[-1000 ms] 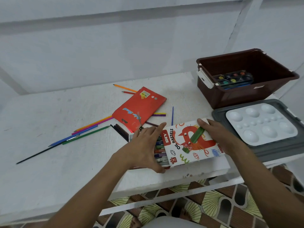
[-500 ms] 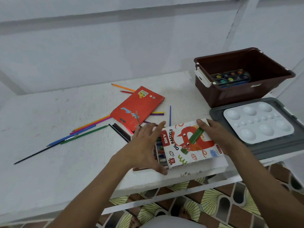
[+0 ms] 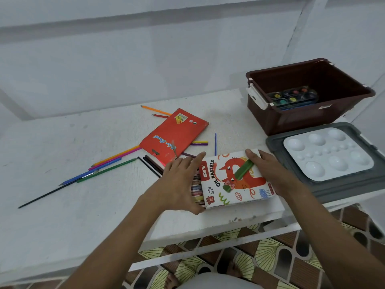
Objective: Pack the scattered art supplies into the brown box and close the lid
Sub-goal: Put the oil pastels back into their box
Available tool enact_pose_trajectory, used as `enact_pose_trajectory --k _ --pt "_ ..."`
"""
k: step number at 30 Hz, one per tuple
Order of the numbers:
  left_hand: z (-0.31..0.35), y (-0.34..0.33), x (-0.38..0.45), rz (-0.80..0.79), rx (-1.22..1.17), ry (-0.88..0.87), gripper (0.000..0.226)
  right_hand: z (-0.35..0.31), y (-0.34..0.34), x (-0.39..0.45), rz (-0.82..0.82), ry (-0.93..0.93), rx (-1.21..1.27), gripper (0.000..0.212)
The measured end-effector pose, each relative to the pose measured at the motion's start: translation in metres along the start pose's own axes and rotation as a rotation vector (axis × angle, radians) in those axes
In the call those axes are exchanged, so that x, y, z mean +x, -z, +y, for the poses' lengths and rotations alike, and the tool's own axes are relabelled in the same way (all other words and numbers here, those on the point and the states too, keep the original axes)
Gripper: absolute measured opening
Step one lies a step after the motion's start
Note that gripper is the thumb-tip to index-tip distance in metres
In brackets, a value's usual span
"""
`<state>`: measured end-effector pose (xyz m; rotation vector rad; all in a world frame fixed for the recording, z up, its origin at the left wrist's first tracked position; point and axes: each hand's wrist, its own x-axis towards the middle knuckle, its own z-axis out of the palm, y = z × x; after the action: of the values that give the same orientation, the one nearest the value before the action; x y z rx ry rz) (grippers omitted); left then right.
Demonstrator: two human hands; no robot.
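A white oil pastels box (image 3: 250,191) lies near the table's front edge, its sleeve partly over a tray of pastels (image 3: 196,190) that sticks out on the left. My left hand (image 3: 181,182) grips the tray end and my right hand (image 3: 267,170) holds the sleeve's right end. A loose green pastel (image 3: 239,175) rests on top of the sleeve by my right thumb. The brown box (image 3: 312,117) stands open at the back right with a watercolour set (image 3: 291,98) inside. Its grey lid (image 3: 341,189) lies in front of it, bearing a white palette (image 3: 327,155).
A red pencil packet (image 3: 174,135) lies mid-table with several coloured pencils (image 3: 108,165) scattered around and under it. A thin black brush (image 3: 48,195) lies at the left. The wall runs close behind; patterned floor shows below the table edge.
The sleeve has slid a little further left over the pastel tray. Both hands stay on the box's two ends, and the green pastel still rides on top.
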<state>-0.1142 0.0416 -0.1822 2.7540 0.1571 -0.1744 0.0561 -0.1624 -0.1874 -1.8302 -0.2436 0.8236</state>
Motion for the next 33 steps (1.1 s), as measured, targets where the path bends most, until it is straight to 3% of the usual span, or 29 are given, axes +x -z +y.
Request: enact_pose_trajectory --k 5,7,9,12,15,18,21,25,33 --pt "0.004 0.005 0.006 -0.004 -0.041 -0.028 0.132 0.003 0.004 0.000 -0.013 -0.019 0.036 0.032" --pt "0.006 0.011 0.004 -0.030 -0.276 0.022 0.133 0.006 0.008 0.000 -0.007 -0.013 0.057 0.033" --pt "0.007 0.015 0.000 0.045 -0.599 0.121 0.127 0.007 0.011 0.001 0.011 -0.018 0.086 0.035" --pt "0.006 0.014 -0.005 0.295 -0.801 0.343 0.084 0.009 0.016 0.003 0.037 -0.055 0.151 0.036" --pt "0.003 0.013 -0.006 0.343 -0.854 0.467 0.017 0.010 0.018 0.002 0.052 -0.066 0.182 0.036" --pt "0.009 0.015 -0.007 0.306 -0.976 0.459 0.018 0.010 0.018 0.003 0.074 -0.042 0.184 0.040" --pt "0.011 0.016 -0.004 0.363 -0.931 0.438 0.018 0.009 0.016 0.004 0.093 0.006 0.169 0.039" --pt "0.025 0.012 0.002 0.283 -0.882 0.350 0.017 0.003 0.006 0.002 0.061 0.070 0.135 0.033" --pt "0.031 0.017 0.011 0.346 -1.044 0.327 0.014 0.006 0.011 -0.001 0.052 0.001 0.234 0.044"
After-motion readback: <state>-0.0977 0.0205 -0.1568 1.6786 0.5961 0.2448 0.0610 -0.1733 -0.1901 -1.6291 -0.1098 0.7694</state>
